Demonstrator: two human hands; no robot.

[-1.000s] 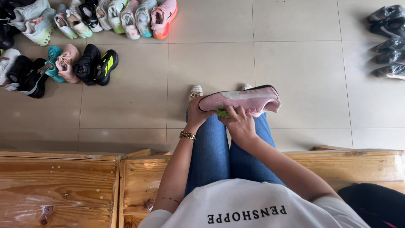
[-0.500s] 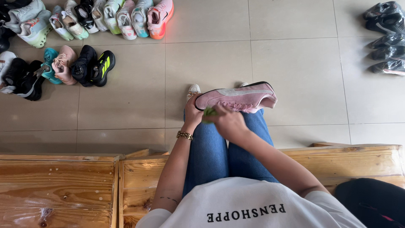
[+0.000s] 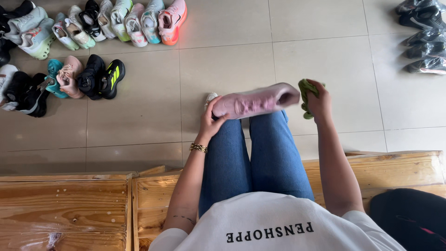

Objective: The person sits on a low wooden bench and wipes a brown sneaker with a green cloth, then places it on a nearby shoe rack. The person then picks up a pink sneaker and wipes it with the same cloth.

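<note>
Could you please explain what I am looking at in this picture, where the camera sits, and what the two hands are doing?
There is no machine here: a person sits on a wooden bench and works with bare hands. The one picture comes from a camera worn on that person's head, looking down past the white shirt and blue jeans to a tiled floor.

The left hand holds a pink shoe by one end, above the knees. The right hand grips a crumpled green cloth at the shoe's other end. The shoe is a little blurred.

On the floor, rows of colourful shoes lie at the upper left, and dark shoes in clear wrapping at the upper right. A dark bag sits on the bench at the lower right.
</note>
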